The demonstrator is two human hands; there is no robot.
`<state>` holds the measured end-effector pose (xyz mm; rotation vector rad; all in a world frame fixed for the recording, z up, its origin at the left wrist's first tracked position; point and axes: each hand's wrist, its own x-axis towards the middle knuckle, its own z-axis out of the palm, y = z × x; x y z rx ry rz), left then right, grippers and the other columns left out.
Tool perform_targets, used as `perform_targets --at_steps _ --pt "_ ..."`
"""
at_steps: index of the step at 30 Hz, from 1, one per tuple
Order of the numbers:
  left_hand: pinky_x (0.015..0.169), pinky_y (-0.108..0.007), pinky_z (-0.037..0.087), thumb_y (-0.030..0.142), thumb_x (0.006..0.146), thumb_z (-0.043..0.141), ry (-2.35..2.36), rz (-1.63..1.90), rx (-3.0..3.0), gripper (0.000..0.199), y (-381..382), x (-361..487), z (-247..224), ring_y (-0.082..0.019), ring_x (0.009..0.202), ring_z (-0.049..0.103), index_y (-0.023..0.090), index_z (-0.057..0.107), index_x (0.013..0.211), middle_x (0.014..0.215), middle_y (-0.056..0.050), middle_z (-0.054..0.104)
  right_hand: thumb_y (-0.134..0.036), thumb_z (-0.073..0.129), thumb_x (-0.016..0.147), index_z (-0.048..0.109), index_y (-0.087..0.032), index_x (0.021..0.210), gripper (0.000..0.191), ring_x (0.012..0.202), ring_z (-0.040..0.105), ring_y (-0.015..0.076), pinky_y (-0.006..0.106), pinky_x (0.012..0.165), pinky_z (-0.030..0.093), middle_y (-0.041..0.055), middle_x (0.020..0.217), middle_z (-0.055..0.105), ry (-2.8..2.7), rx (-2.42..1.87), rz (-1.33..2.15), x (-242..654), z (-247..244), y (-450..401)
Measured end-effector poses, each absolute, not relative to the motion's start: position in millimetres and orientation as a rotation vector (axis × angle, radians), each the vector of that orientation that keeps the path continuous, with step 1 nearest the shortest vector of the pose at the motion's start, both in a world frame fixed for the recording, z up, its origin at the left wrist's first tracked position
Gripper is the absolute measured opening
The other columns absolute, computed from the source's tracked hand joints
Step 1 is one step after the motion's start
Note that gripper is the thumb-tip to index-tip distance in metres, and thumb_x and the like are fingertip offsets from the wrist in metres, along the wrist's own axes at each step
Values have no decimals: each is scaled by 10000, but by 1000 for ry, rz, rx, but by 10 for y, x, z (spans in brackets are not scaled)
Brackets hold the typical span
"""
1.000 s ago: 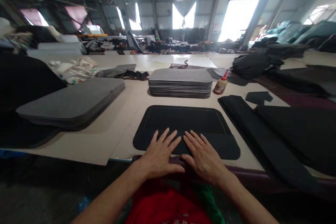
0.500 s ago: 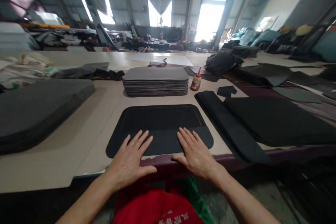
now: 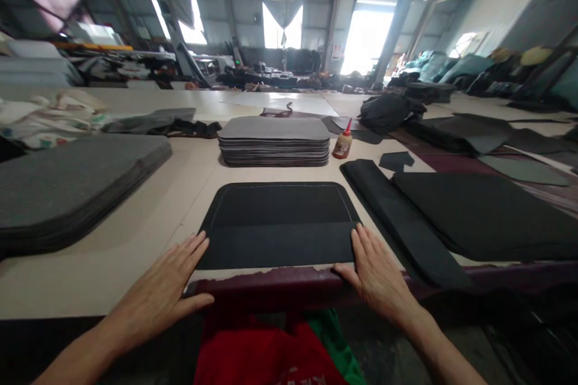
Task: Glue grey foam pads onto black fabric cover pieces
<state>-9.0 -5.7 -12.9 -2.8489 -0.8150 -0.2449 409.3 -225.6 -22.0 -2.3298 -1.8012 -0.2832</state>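
A dark panel (image 3: 280,203) with rounded corners and a pale line along its border lies flat near the table's front edge. Across its near part is a smooth dark strip (image 3: 280,245). My left hand (image 3: 169,280) lies flat at the left end of the strip, fingertips touching its edge, thumb stretched to the side. At the right end, my right hand (image 3: 374,267) rests with its fingertips on the edge and its thumb apart. Neither hand grips anything.
Behind the panel stands a stack of grey pieces (image 3: 274,141), with a red-tipped bottle (image 3: 342,143) beside it. Thick grey sheets (image 3: 81,186) lie left. Long dark strips (image 3: 401,222) and a dark pile (image 3: 487,213) lie right; a black bundle (image 3: 388,112) sits farther back.
Both hands have moved outward from the middle of the strip to its two ends, the left one leftward and the right one rightward. The view has shifted slightly.
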Motion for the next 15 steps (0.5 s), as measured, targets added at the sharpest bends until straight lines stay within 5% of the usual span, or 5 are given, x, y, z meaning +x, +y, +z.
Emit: perform_targets --at_steps 7,10,15 --pt "1177 -451 369 706 751 708 -692 -305 -3023 1036 17 -203 119 -328 1405 415 324 187 1562 1582 -61 305 -677 337 969 442 -13 1471 839 1442 336 378 558 1146 376 246 1554 343 -1770 -2253 -370 4466 -368 -2498" --pt "1172 -434 381 672 715 750 -712 -267 -3109 998 60 -219 213 -325 1391 436 377 250 1527 1558 -35 349 -614 389 975 440 -79 1492 746 1448 333 358 543 1146 400 183 1563 364 -1791 -2131 -297 4624 -34 -2471" --pt "1091 -567 449 632 768 658 -746 -420 -3057 869 122 -258 13 -324 1338 503 501 230 1513 1540 56 389 -599 503 934 382 -222 1539 722 1417 400 323 507 1161 381 106 1573 377 -1611 -2024 63 4747 705 -1876"
